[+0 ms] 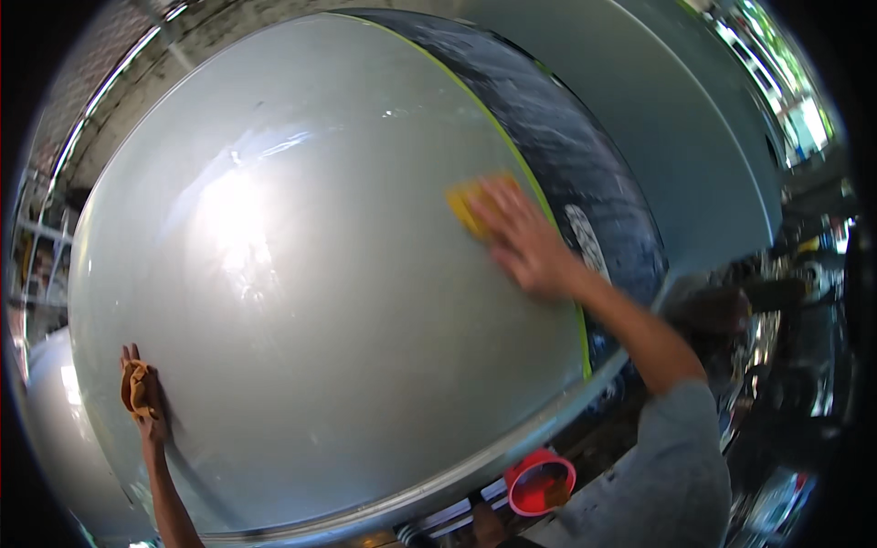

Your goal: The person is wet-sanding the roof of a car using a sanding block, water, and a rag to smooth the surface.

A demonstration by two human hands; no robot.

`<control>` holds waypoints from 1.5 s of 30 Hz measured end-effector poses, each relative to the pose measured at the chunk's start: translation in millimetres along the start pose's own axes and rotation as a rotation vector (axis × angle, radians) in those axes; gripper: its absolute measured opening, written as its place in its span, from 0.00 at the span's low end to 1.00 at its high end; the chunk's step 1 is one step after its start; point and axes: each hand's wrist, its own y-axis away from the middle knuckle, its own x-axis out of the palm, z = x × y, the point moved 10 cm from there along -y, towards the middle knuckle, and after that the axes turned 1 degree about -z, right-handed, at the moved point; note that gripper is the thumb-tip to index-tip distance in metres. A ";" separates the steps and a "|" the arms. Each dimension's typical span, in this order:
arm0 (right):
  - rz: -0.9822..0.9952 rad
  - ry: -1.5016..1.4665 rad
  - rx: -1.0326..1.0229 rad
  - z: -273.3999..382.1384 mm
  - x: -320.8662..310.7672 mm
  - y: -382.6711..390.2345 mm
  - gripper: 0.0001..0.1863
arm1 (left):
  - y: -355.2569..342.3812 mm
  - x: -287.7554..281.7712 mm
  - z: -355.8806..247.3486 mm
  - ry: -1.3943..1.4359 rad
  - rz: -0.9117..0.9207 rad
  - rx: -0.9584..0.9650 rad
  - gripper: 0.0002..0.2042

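Observation:
A broad silver car roof panel [365,411] fills the middle of the view. My right hand [534,247] presses a yellow pad [468,208] flat against it, close to the strip of yellow-green masking tape [501,132]. Motion blurs the fingers a little, and they cover much of the pad. At the far left of the panel, my left hand [153,427] holds a crumpled orange-brown cloth [139,388]. Some fingertips show beyond the cloth; the rest of that hand is partly hidden by it.
Beyond the tape lies dark glass [539,100] with a streaky, film-like look. A grey-green vehicle panel [676,110] stands at the upper right. Below the roof edge sits a red bucket [521,462] with dark contents. Another silver body panel [55,438] shows at the lower left.

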 end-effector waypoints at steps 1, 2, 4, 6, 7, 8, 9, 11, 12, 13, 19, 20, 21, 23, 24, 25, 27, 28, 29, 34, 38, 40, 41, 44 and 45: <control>0.067 0.001 -0.040 6.7 -6.7 3.7 0.29 | 0.4 -14.7 5.1 -0.022 -0.031 -0.021 0.24; 0.143 0.004 -0.049 8.4 -2.1 6.9 0.29 | 7.0 3.4 26.2 -0.075 0.190 -0.155 0.16; 0.052 -0.011 0.130 -80.7 12.4 -81.2 0.30 | 18.1 31.3 52.5 -0.108 0.403 -0.287 0.24; 0.036 -0.055 0.429 -149.4 29.6 -160.7 0.30 | 22.9 52.9 54.8 -0.027 0.462 -0.258 0.26; 0.047 -0.052 0.413 -145.1 40.3 -160.3 0.30 | 26.8 55.7 55.1 0.009 0.448 -0.213 0.27; 0.077 0.001 0.315 -105.1 54.4 -162.6 0.30 | 28.6 42.0 59.3 -0.014 0.437 -0.250 0.27; 0.098 0.042 0.198 -59.9 65.8 -165.5 0.31 | 27.3 20.8 54.0 -0.111 0.456 -0.289 0.27; 0.213 0.014 -0.055 10.4 44.1 -114.2 0.31 | 25.6 2.9 43.4 -0.201 0.476 -0.287 0.28; 0.209 0.015 -0.073 -16.1 41.8 -126.3 0.31 | 22.3 8.4 39.4 -0.289 0.498 -0.264 0.28; 0.121 -0.005 0.114 -68.4 31.4 -148.8 0.31 | 17.9 22.0 36.4 -0.257 0.487 -0.241 0.28; 0.142 0.172 -0.146 134.8 101.8 -214.2 0.32 | 26.4 28.0 41.2 -0.349 0.522 -0.320 0.29; 0.236 0.081 -0.291 195.6 100.3 -178.3 0.31 | 32.9 21.6 46.9 -0.408 0.556 -0.355 0.28; 0.260 0.070 -0.297 191.3 95.2 -163.2 0.31 | 32.7 21.0 43.9 -0.411 0.559 -0.366 0.28; 0.293 0.049 -0.314 163.2 96.0 -173.1 0.31 | 18.1 25.1 28.6 -0.346 0.542 -0.345 0.30; 0.204 0.068 -0.130 129.9 97.4 -222.6 0.31 | 9.5 26.1 21.0 -0.321 0.536 -0.316 0.31; 0.116 0.089 0.053 113.9 92.5 -249.8 0.31 | 10.8 25.5 22.7 -0.316 0.530 -0.312 0.31; 0.128 0.166 0.057 176.4 109.2 -272.8 0.31 | 4.0 38.1 22.0 -0.292 0.517 -0.282 0.32; 0.160 0.210 0.046 214.5 129.0 -282.1 0.31 | 7.8 31.0 23.8 -0.304 0.520 -0.297 0.32; 0.221 0.147 -0.125 271.9 146.8 -254.3 0.31 | 18.8 24.5 31.7 -0.326 0.537 -0.337 0.32; 0.315 0.187 -0.326 289.8 143.1 -214.4 0.31 | 24.3 23.2 32.4 -0.325 0.491 -0.309 0.34; 0.159 0.173 0.038 300.1 162.8 -283.9 0.31 | 11.3 34.9 19.9 -0.245 0.492 -0.284 0.45; 0.318 0.093 -0.353 390.2 175.7 -206.6 0.31 | 31.0 14.6 40.3 -0.089 0.416 -0.305 0.54; 0.289 0.133 -0.347 370.1 161.6 -191.7 0.30 | 29.0 -1.3 34.6 0.287 0.298 -0.365 0.58; 0.173 0.214 -0.058 279.4 130.8 -226.5 0.30 | 5.9 27.5 -22.7 0.277 0.372 -0.210 0.47; 0.105 0.223 0.181 250.0 118.8 -233.9 0.30 | -0.2 39.0 -23.6 0.291 0.245 -0.158 0.36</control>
